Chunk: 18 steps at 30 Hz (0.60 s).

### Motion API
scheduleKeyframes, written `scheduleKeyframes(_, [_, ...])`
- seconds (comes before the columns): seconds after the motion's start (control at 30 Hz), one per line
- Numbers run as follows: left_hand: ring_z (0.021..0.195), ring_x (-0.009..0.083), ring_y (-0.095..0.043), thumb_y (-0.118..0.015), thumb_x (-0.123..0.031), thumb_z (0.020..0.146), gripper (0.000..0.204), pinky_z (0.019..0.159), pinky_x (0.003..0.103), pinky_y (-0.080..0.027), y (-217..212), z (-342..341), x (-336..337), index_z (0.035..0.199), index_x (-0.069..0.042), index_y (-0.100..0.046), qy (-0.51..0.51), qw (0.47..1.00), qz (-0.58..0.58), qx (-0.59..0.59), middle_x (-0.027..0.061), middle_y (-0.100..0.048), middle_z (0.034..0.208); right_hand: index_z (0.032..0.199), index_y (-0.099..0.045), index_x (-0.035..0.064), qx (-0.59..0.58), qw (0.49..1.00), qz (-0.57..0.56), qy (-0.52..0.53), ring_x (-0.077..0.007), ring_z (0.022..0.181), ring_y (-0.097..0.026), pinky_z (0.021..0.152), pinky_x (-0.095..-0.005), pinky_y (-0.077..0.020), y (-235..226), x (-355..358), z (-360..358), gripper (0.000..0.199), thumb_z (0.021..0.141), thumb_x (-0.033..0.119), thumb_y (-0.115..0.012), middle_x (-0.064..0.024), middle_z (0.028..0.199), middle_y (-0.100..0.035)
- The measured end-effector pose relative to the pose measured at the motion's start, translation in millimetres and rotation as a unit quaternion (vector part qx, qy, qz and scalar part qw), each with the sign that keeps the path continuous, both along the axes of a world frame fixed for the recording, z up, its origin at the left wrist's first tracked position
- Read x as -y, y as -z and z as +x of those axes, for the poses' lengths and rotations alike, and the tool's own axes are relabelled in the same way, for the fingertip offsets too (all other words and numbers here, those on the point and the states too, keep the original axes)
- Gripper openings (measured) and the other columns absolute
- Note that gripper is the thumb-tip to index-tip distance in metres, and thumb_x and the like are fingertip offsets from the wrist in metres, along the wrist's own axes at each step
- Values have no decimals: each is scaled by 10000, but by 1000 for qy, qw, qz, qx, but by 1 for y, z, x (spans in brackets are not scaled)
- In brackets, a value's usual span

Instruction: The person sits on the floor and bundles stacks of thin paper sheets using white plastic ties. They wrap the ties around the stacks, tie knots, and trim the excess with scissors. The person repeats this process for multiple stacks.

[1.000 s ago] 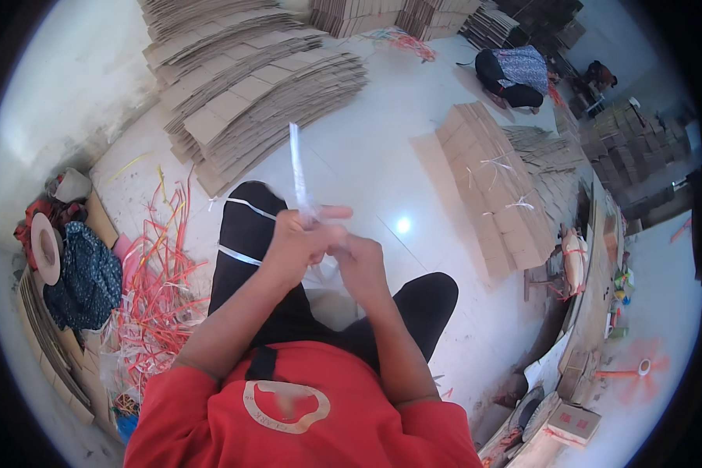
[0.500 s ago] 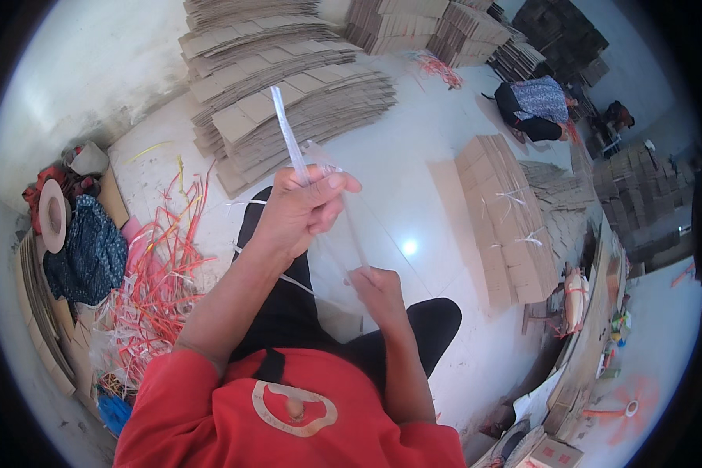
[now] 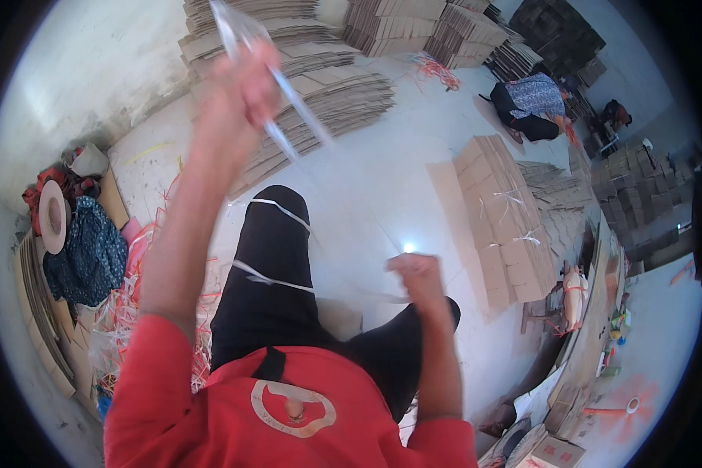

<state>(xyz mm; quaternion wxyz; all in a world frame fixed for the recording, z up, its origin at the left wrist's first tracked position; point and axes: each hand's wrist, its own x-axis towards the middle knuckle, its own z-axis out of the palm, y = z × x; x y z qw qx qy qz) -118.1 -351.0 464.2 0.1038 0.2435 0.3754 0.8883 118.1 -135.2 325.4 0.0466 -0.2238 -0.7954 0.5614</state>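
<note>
My left hand (image 3: pixel 240 87) is raised high at the upper left, fingers wrapped round a whitish translucent plastic strip (image 3: pixel 300 108). The strip doubles over above the fist, and its lengths slant down to the right, smeared by motion. Lower, beside my bent right knee, my right hand (image 3: pixel 418 274) is closed. A faint blurred pale strand runs near its fingers; whether it is the same strip I cannot tell. Two narrow white bands (image 3: pixel 273 281) circle my left thigh (image 3: pixel 261 242), in black trousers.
Stacked flat cardboard (image 3: pixel 343 97) stands beyond my left hand. A tied cardboard bundle (image 3: pixel 499 218) is to the right. Tangled red and white strips (image 3: pixel 132 320) lie at left, near a hat (image 3: pixel 53 217). Another person (image 3: pixel 530 105) crouches at the far right.
My left hand has swung up and to the left, pulling the plastic strip with it. My right hand has moved to the right, so the hands are farther apart.
</note>
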Motion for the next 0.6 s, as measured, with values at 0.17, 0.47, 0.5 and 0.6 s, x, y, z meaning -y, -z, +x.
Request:
scheduleKeyframes(0.17, [393,49,-329,-381,-190,961,269,301,196,-246,-114,-83,20,833,22,-484,-186,977,77,-72,-38,-379,508,901,-686,88,72,826,559,16,-239,707,-536,665,-351,-424,-35,-188,79,260,753,43,-477,-85,688,-553])
scheduleKeyframes(0.47, [433,79,-336,-492,-250,920,212,365,221,-276,-138,-135,-1,855,-48,-489,-4,987,82,-138,-36,-358,532,845,-663,12,-134,796,491,328,-66,649,-495,593,-219,-378,-253,-348,298,149,797,42,-526,7,725,-599])
scheduleKeyframes(0.5, [466,100,-410,-537,-273,897,244,387,233,-341,-125,-152,-12,907,-30,-509,49,984,87,-147,-7,-421,566,833,-661,20,-151,784,509,322,-44,587,-449,529,-206,-329,-277,-347,325,138,800,48,-531,24,699,-586])
scheduleKeyframes(0.6, [434,49,-270,-450,-188,942,177,394,200,-212,-64,-122,-96,879,-37,-519,73,994,68,-52,-63,-325,546,817,-662,54,-1,811,422,406,-33,517,-391,479,-205,-303,-339,-305,390,104,799,64,-560,62,648,-546])
